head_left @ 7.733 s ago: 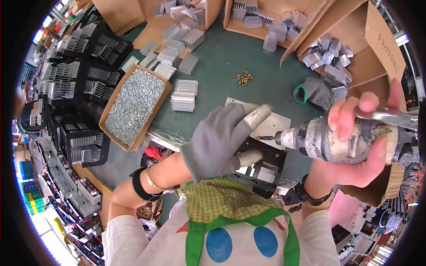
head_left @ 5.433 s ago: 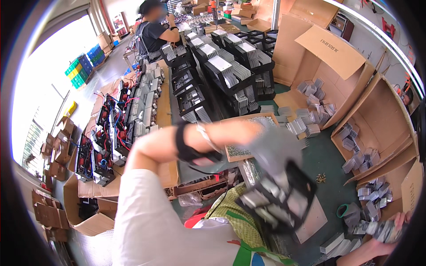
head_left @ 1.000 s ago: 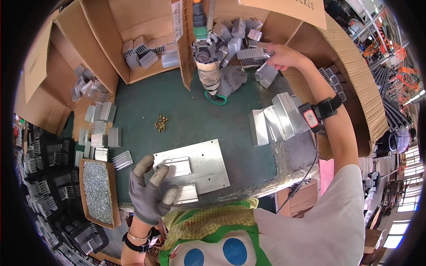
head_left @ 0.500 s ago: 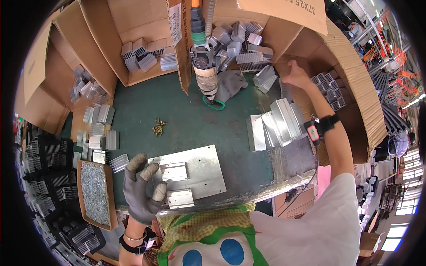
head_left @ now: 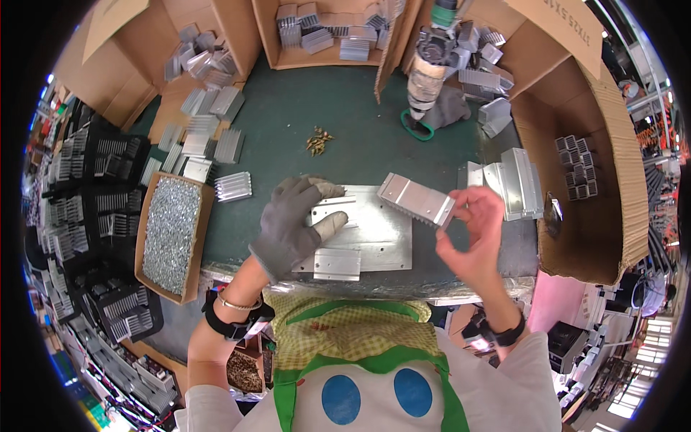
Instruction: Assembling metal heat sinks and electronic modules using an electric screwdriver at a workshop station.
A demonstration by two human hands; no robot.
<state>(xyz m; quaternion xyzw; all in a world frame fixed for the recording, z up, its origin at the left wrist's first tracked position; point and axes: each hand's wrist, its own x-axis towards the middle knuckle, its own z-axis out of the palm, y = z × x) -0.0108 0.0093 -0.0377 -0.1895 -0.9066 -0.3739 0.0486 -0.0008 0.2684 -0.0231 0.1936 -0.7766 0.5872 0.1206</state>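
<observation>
My right hand (head_left: 475, 230), bare, pinches one end of a finned aluminium heat sink (head_left: 416, 199) between thumb and fingers. It holds that heat sink tilted over the right side of a flat metal plate (head_left: 389, 241) with small holes. My left hand (head_left: 294, 219), in a grey glove with taped fingertips, rests at the plate's left side. Its thumb and fingers close around a small heat sink (head_left: 347, 203) on the plate, partly covering it. A second small heat sink (head_left: 337, 265) sits at the plate's near edge, below the left hand.
A wrapped power screwdriver (head_left: 427, 83) hangs at the back above a grey glove (head_left: 451, 108). Loose screws (head_left: 319, 141) lie mid-table. A box of small metal pieces (head_left: 171, 234) stands left. Cartons (head_left: 612, 165) hold heat sinks around the table; larger aluminium profiles (head_left: 515, 183) lie right.
My right hand has come back from the right-hand carton and now holds a heat sink over the plate. My left hand has closed around the small heat sink. The view has shifted.
</observation>
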